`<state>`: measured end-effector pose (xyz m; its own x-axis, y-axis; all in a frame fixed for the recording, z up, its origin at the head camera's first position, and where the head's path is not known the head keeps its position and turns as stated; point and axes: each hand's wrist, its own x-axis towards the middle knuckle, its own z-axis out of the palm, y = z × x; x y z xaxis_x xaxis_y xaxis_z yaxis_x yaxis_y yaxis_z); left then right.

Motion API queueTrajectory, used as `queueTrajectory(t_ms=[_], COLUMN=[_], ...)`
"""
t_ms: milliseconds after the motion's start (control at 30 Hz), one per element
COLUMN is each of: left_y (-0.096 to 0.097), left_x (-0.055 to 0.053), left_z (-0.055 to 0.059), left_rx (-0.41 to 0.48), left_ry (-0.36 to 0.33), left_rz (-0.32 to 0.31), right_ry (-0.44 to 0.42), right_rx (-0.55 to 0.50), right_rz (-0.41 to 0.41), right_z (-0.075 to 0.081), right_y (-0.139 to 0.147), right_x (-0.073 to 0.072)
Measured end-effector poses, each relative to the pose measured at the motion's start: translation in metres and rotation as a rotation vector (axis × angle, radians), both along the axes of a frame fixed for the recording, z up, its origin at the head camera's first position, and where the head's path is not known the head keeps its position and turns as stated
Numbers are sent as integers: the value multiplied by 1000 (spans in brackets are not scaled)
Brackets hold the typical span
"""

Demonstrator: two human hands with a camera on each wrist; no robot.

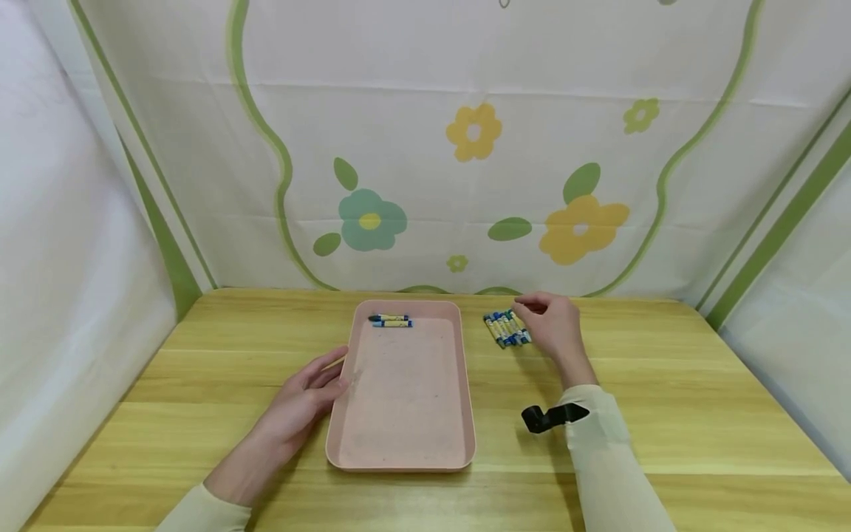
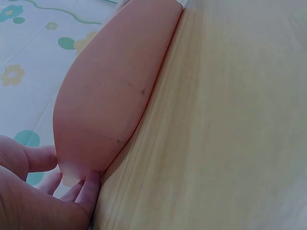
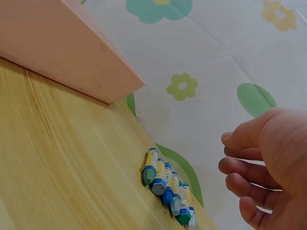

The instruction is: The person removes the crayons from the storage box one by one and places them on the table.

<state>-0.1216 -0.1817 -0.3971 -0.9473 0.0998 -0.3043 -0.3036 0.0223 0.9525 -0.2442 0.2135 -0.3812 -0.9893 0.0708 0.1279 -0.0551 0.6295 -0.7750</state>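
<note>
Two short crayons (image 1: 392, 324) with yellow and blue wrappers lie side by side in the far left corner of the pink tray (image 1: 402, 462). My left hand (image 1: 302, 403) rests at the tray's left side, its fingertips touching the rim and outer wall; the left wrist view shows the fingers (image 2: 91, 189) low on that wall. To the right of the tray, several crayons (image 1: 499, 332) lie in a tight row on the table, green, blue and grey tips showing in the right wrist view. My right hand (image 1: 552, 325) hovers just beside and above them, fingers loosely curled, holding nothing.
A wooden table (image 1: 638, 443) carries everything. Behind it hangs a white cloth (image 1: 425, 162) printed with flowers, and more cloth closes in both sides. A black strap mount (image 1: 552, 417) sits on my right wrist.
</note>
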Motion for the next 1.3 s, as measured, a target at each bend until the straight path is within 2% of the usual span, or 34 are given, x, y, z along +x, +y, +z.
queueTrajectory(t_ms=[300, 567, 1300], left_y=[1, 0, 2], left_x=[0, 0, -1], left_z=[2, 1, 1], left_rx=[6, 4, 8], left_ry=[6, 7, 10], left_rz=[1, -1, -11], right_ry=[15, 14, 27], right_rx=[-35, -77, -142], right_rz=[14, 47, 170], right_z=[6, 8, 20], right_y=[-5, -20, -92], right_x=[0, 0, -12])
